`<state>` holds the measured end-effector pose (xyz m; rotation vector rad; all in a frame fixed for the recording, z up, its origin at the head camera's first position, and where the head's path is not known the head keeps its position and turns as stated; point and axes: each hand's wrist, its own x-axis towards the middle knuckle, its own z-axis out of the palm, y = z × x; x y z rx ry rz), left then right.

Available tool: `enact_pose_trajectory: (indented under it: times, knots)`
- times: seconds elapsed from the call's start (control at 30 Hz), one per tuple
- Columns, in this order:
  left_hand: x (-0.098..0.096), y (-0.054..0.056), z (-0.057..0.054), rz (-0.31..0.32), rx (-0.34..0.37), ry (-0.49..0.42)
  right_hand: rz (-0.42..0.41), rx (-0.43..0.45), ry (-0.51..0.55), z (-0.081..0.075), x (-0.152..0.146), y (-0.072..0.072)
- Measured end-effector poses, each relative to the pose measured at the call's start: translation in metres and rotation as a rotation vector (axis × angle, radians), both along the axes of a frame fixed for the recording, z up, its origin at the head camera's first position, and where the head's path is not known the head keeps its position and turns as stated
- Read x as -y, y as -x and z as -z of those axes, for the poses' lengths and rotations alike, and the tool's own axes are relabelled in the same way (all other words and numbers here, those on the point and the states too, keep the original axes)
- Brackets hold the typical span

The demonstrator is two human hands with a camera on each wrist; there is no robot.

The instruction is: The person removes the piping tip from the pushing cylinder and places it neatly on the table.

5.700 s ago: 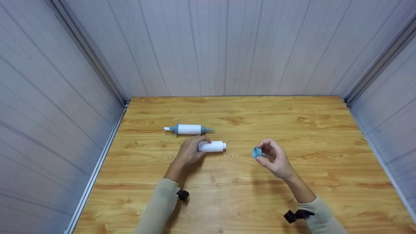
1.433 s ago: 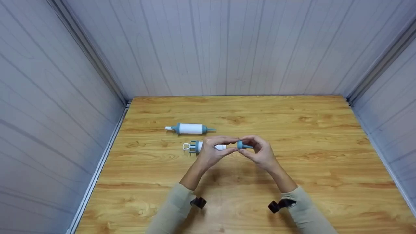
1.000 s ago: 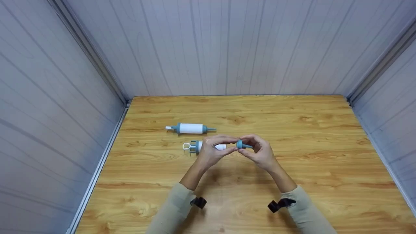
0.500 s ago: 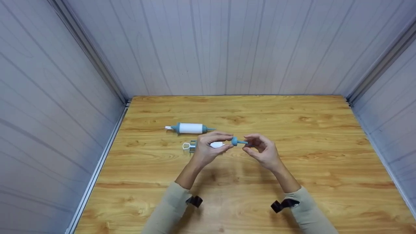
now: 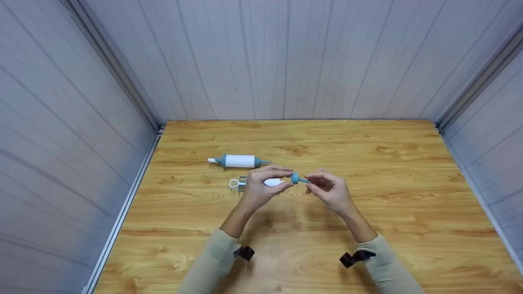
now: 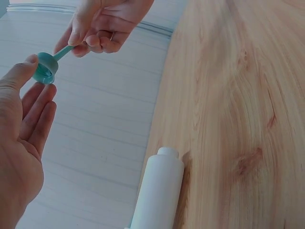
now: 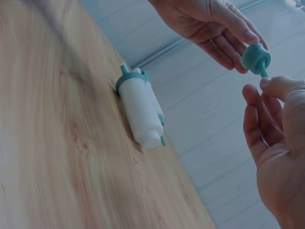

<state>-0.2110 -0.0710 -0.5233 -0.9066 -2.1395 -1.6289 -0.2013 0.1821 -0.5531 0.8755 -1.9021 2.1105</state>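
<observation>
Pinching teal nozzle: left hand, right hand.

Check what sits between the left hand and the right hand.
A teal nozzle bridges them: the left hand pinches its wide end, the right hand its thin stem. The head view and both wrist views show it.

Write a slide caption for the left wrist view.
Left hand holds a teal nozzle by its wide end, right hand its narrow end; a white tube lies on a wooden table.
</observation>
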Motion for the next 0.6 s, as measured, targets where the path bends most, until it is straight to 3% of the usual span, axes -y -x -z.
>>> enact_pose_trajectory:
  times: [0.37,0.6]
  knots:
    - [0.0005,0.0001,-0.0009,0.014,-0.001,0.0,0.028,-0.011,-0.036,-0.0004,-0.0002,0.0006]
    - [-0.0008,-0.0014,-0.0022,0.035,0.021,-0.026,-0.01,-0.037,-0.009,-0.0024,0.0018,0.0018]
